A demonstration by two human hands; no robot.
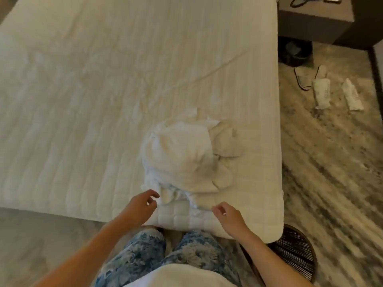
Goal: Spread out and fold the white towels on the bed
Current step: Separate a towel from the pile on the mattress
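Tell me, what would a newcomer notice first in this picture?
A crumpled heap of white towels sits near the right corner of the bed, at the end closest to the person. Just in front of it the left hand and right hand hover with loosely curled fingers, holding nothing. On the carpet to the right lie slippers.

The person wears trousers [143,253] printed in blotchy blue, grey and off-white, a plain white top [176,275] just below the trousers, and bare forearms [87,245] either side of them, leading to the left hand [141,206] and right hand [230,216].
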